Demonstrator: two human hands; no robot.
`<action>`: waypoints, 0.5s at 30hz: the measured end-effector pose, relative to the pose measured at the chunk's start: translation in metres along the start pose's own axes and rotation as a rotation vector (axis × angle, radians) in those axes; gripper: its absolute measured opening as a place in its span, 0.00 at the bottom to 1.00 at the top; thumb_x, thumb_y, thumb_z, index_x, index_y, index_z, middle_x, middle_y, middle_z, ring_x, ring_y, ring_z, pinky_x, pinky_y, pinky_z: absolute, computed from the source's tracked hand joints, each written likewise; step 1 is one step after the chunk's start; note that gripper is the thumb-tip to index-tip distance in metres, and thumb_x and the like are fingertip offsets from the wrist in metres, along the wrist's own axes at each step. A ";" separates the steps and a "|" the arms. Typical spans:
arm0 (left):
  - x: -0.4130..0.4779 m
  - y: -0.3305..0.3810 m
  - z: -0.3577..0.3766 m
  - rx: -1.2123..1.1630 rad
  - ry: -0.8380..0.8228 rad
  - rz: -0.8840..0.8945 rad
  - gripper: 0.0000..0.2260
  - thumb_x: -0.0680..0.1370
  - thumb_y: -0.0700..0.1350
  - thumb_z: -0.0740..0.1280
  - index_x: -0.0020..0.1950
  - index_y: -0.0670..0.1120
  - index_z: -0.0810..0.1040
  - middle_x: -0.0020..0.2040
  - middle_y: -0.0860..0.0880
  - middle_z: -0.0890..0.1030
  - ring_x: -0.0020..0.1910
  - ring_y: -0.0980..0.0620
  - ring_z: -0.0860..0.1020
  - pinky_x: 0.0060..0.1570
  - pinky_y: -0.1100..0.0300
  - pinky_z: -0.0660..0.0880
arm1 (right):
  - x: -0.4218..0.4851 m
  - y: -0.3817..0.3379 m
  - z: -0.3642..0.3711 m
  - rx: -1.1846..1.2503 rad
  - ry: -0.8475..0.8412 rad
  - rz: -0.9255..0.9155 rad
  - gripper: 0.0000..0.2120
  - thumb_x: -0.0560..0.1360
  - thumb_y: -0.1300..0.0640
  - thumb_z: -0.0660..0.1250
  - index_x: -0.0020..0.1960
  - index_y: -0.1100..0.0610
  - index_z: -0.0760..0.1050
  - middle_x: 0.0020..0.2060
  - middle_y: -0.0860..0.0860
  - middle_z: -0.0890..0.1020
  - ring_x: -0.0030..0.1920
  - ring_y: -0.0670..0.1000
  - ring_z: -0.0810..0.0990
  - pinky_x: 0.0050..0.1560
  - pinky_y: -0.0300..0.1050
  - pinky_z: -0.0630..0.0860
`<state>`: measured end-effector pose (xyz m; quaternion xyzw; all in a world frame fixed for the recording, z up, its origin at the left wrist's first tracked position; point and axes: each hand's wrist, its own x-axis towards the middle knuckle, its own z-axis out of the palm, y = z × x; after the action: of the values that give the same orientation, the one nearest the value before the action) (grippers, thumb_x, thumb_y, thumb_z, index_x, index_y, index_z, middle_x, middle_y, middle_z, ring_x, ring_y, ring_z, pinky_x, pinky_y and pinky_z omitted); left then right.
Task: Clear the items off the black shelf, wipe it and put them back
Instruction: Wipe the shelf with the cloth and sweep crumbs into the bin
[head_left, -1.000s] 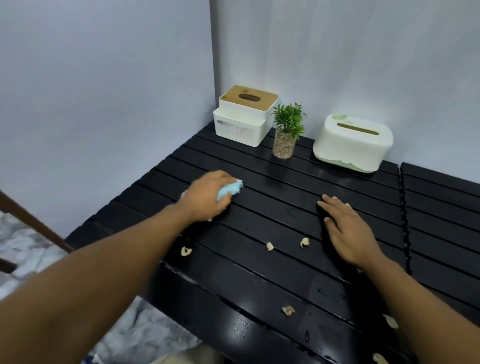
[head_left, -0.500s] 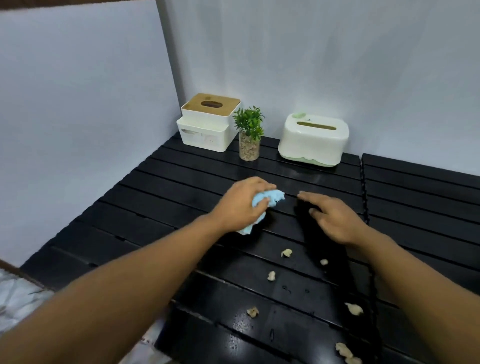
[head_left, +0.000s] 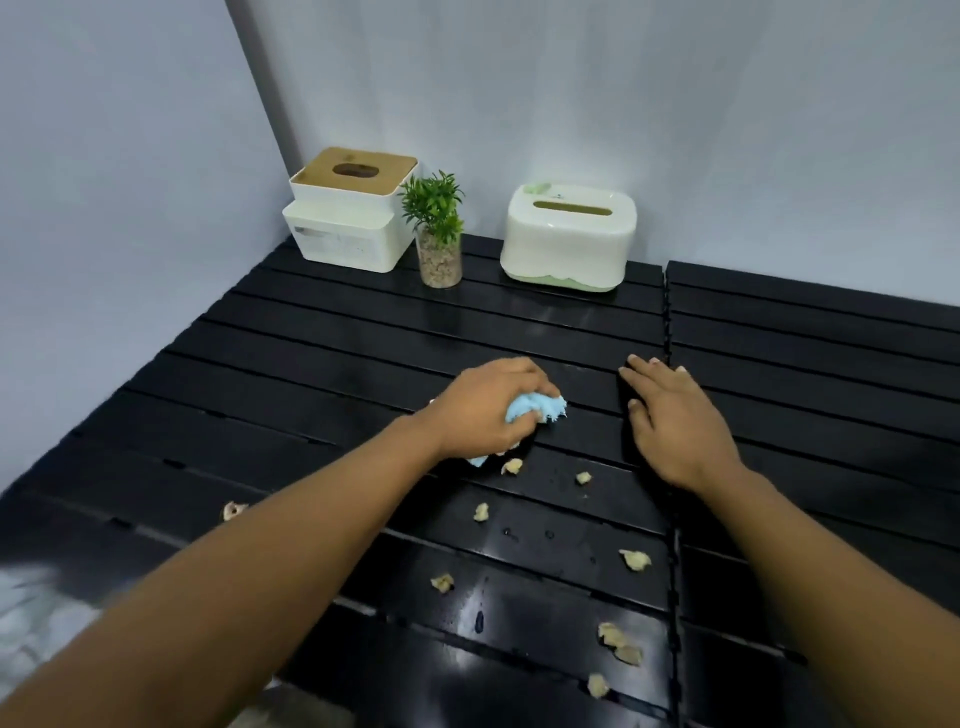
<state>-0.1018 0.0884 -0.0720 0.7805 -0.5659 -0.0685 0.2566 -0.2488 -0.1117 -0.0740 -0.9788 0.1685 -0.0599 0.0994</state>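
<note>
Black shelf (head_left: 322, 364); blue cloth (head_left: 171, 410) mostly hidden inside left hand (head_left: 488, 405).

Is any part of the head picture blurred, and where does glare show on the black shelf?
Head view: the bottom-left corner, beside the left forearm, is smeared; the black shelf has soft glare below the green-based tissue box and sheen near the front crumbs; the centre is sharp.

Two plain pale grey-blue walls (head_left: 623, 93) meet in a corner (head_left: 262, 119) at 11 o'clock. Soft glare at 12 o'clock on the rear wall. Blurred marbled grey-white floor (head_left: 31, 613) at 8 o'clock.
</note>
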 end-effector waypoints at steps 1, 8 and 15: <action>-0.003 0.013 0.004 -0.026 -0.031 0.039 0.13 0.76 0.47 0.65 0.61 0.52 0.78 0.58 0.54 0.77 0.57 0.56 0.74 0.53 0.60 0.69 | -0.005 -0.004 -0.001 0.000 -0.008 0.002 0.22 0.80 0.57 0.54 0.74 0.57 0.63 0.75 0.52 0.63 0.75 0.54 0.58 0.76 0.48 0.47; 0.013 0.008 -0.014 -0.149 0.082 -0.022 0.15 0.77 0.45 0.65 0.63 0.48 0.77 0.60 0.52 0.77 0.58 0.57 0.75 0.60 0.61 0.70 | -0.035 -0.011 -0.001 0.123 -0.004 -0.002 0.23 0.80 0.61 0.55 0.74 0.54 0.64 0.75 0.48 0.62 0.76 0.48 0.55 0.76 0.44 0.43; 0.054 -0.006 0.010 -0.022 0.016 -0.087 0.17 0.76 0.50 0.65 0.63 0.47 0.74 0.59 0.52 0.70 0.55 0.53 0.73 0.57 0.53 0.72 | -0.034 -0.016 -0.001 0.068 0.035 -0.011 0.23 0.79 0.61 0.54 0.74 0.55 0.63 0.75 0.48 0.62 0.76 0.49 0.56 0.75 0.42 0.41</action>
<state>-0.0819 0.0373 -0.0740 0.8019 -0.5286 -0.0798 0.2666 -0.2759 -0.0856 -0.0723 -0.9747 0.1626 -0.0832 0.1292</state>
